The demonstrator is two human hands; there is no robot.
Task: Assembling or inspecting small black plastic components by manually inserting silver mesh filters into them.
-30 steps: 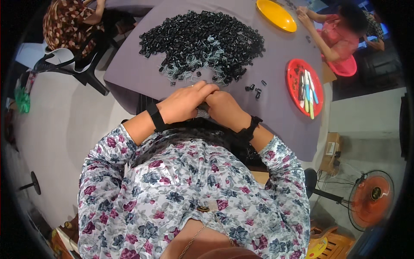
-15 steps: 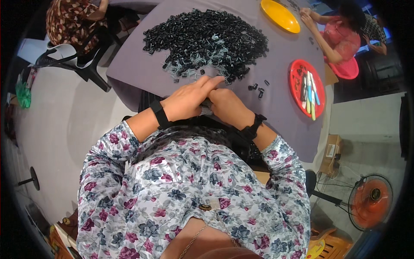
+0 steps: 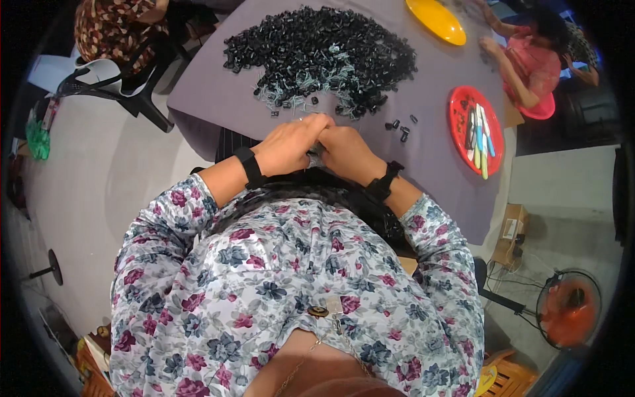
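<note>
Left hand [image 3: 288, 145] and right hand [image 3: 346, 151] are being held together, curled; closure and contents cannot be told. Just beyond, the black pile [image 3: 311, 49] is probably being exposed to scattering by their closeness.

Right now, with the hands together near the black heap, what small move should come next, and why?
Perhaps ease the right hand slightly away from the left hand: they meet just short of the heap of small black pieces, hiding whatever may be between them.
</note>
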